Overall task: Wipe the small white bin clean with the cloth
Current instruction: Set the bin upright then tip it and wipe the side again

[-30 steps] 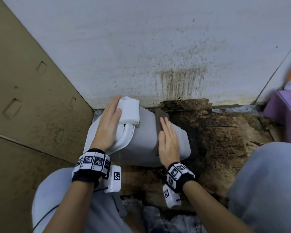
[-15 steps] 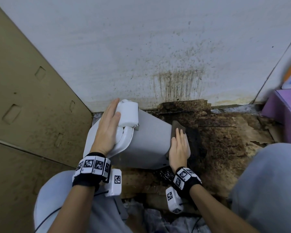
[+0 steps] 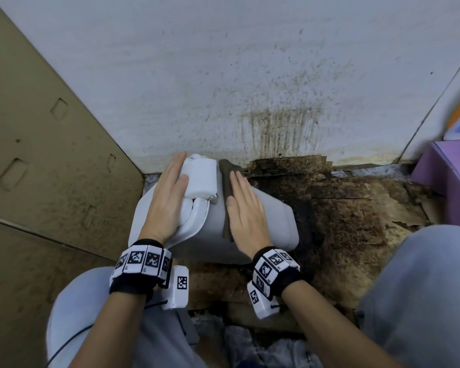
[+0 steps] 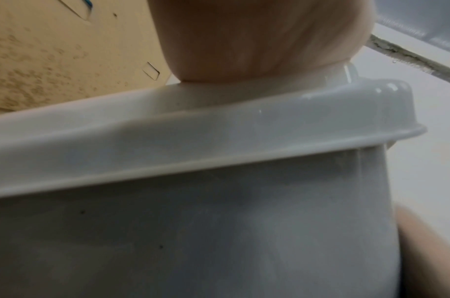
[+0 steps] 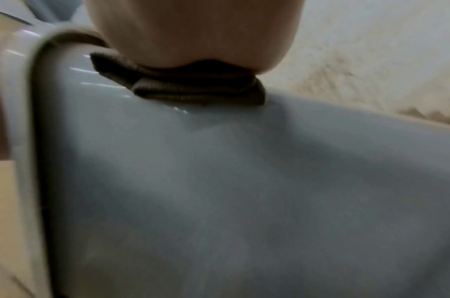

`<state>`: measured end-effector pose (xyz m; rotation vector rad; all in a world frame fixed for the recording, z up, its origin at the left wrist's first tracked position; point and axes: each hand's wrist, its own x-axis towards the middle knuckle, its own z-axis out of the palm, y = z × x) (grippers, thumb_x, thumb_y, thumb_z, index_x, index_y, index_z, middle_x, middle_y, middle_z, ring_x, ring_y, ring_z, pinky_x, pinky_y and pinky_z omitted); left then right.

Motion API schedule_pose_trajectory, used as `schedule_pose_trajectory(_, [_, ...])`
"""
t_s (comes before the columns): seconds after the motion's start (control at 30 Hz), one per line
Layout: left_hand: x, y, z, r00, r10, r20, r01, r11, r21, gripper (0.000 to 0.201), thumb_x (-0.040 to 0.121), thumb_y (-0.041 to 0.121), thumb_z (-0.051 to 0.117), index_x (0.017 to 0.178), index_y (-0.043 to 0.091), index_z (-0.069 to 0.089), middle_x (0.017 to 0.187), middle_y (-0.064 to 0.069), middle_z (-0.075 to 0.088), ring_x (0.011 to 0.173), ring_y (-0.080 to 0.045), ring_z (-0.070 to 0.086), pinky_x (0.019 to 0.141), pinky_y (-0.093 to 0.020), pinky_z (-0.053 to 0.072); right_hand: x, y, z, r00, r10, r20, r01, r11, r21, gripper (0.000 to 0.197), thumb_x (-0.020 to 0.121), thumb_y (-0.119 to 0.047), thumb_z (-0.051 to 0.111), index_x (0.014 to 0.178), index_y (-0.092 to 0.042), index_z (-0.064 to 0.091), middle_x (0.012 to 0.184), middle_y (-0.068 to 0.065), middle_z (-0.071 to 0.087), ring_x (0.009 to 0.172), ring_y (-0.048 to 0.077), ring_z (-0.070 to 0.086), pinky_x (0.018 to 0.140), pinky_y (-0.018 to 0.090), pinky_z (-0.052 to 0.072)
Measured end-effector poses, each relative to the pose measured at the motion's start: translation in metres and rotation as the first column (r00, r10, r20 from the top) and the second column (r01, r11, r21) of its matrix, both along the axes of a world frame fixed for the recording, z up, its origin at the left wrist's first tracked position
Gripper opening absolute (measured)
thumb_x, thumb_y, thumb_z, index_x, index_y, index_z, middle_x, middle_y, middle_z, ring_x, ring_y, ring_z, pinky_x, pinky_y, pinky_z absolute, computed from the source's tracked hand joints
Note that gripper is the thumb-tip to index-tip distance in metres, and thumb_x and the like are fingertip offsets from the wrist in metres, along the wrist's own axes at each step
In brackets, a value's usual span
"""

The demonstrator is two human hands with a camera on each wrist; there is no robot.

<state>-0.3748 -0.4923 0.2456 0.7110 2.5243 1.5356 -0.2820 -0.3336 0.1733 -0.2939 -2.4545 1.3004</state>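
The small white bin (image 3: 274, 221) lies on its side on the dirty floor, lid end to the left. My left hand (image 3: 168, 192) rests flat on the lid (image 3: 197, 208), fingers straight beside the white lid block (image 3: 201, 179). My right hand (image 3: 246, 205) presses a dark brown cloth (image 3: 227, 168) flat against the bin's side, close to the lid. In the right wrist view the folded cloth (image 5: 193, 88) is squeezed between my palm and the grey-white bin wall (image 5: 244, 191). The left wrist view shows the lid rim (image 4: 219, 129) under my palm.
A stained white wall (image 3: 250, 75) stands right behind the bin. A brown cardboard panel (image 3: 37, 155) closes off the left side. Wet, dirty cardboard (image 3: 343, 208) covers the floor to the right. A purple box (image 3: 452, 176) sits at the far right. My knees frame the bottom.
My right hand has slid the cloth from the bin's right end back leftward to beside the lid. The left hand has stayed on the lid.
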Motion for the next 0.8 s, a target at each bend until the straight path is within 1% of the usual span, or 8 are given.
schedule_pose_trajectory(0.1, [0.000,-0.001,0.002,1.000,0.008,0.009,-0.008,1.000,0.001,0.056,0.106,0.042,0.036,0.159,0.025,0.033,0.162,0.015,0.034,0.149,0.003,0.027,0.127,-0.040,0.019,0.005,0.019,-0.031,0.993,-0.082,0.081,0.088,0.993,-0.080,0.058,0.105,-0.043,0.021,0.161,-0.025,0.020,0.168,-0.010,0.015,0.154,0.004,0.009,0.125,0.029,0.011])
schedule_pose_trajectory(0.23, [0.002,-0.001,0.003,1.000,0.006,0.029,-0.006,1.000,0.000,0.054,0.105,0.044,0.036,0.158,0.030,0.034,0.161,0.017,0.036,0.148,0.001,0.030,0.126,-0.044,0.023,0.024,0.056,-0.071,0.956,-0.149,0.251,0.196,0.965,-0.175,0.055,0.107,-0.039,0.024,0.160,-0.026,0.018,0.169,-0.005,0.012,0.155,0.011,0.008,0.126,0.032,0.007])
schedule_pose_trajectory(0.33, [0.003,0.001,0.001,1.000,-0.005,0.020,0.005,1.000,0.001,0.056,0.104,0.047,0.036,0.157,0.031,0.035,0.160,0.018,0.037,0.148,0.001,0.030,0.125,-0.045,0.023,0.037,0.071,-0.083,0.909,-0.184,0.375,0.298,0.914,-0.274,0.053,0.110,-0.033,0.029,0.161,-0.026,0.017,0.170,-0.004,0.008,0.155,0.011,0.006,0.123,0.027,0.003])
schedule_pose_trajectory(0.43, [0.003,0.001,0.003,1.000,0.001,0.025,-0.001,1.000,0.006,0.054,0.104,0.046,0.037,0.156,0.032,0.035,0.160,0.018,0.037,0.147,0.003,0.030,0.126,-0.043,0.022,0.035,0.071,-0.083,0.894,-0.184,0.408,0.313,0.909,-0.276,0.053,0.110,-0.032,0.027,0.161,-0.026,0.015,0.170,-0.003,0.005,0.155,0.012,0.003,0.124,0.030,0.002])
schedule_pose_trajectory(0.5, [0.004,0.001,0.005,0.999,0.010,0.037,-0.010,1.000,0.003,0.054,0.105,0.045,0.037,0.157,0.032,0.035,0.160,0.018,0.037,0.147,0.004,0.030,0.126,-0.042,0.022,0.031,0.067,-0.078,0.888,-0.202,0.412,0.321,0.915,-0.244,0.053,0.110,-0.029,0.026,0.161,-0.023,0.015,0.170,-0.001,0.006,0.156,0.013,0.003,0.126,0.032,0.001])
schedule_pose_trajectory(0.6, [0.006,0.001,0.006,1.000,0.010,0.029,-0.010,1.000,-0.006,0.055,0.105,0.044,0.036,0.158,0.031,0.034,0.161,0.019,0.035,0.148,0.004,0.028,0.126,-0.042,0.021,0.025,0.051,-0.061,0.908,-0.185,0.375,0.266,0.947,-0.178,0.052,0.110,-0.024,0.020,0.161,-0.017,0.012,0.170,0.001,0.003,0.156,0.013,0.000,0.126,0.033,-0.002])
schedule_pose_trajectory(0.7, [0.005,0.003,0.004,1.000,0.004,0.014,-0.004,1.000,0.000,0.055,0.105,0.043,0.036,0.158,0.029,0.034,0.161,0.017,0.035,0.148,0.004,0.028,0.127,-0.041,0.020,0.016,0.021,-0.031,0.952,-0.177,0.250,0.232,0.950,-0.209,0.057,0.106,-0.037,0.011,0.161,-0.026,0.011,0.170,-0.007,0.003,0.155,0.005,-0.002,0.127,0.036,0.001])
schedule_pose_trajectory(0.8, [0.004,0.003,0.003,1.000,0.001,-0.002,-0.001,1.000,0.004,0.055,0.106,0.041,0.036,0.158,0.026,0.034,0.162,0.015,0.035,0.148,0.003,0.028,0.127,-0.040,0.020,0.003,-0.010,0.007,0.994,-0.054,0.097,0.071,0.980,-0.186,0.059,0.104,-0.041,0.007,0.161,-0.028,0.008,0.169,-0.012,0.000,0.153,0.000,-0.007,0.126,0.030,-0.003])
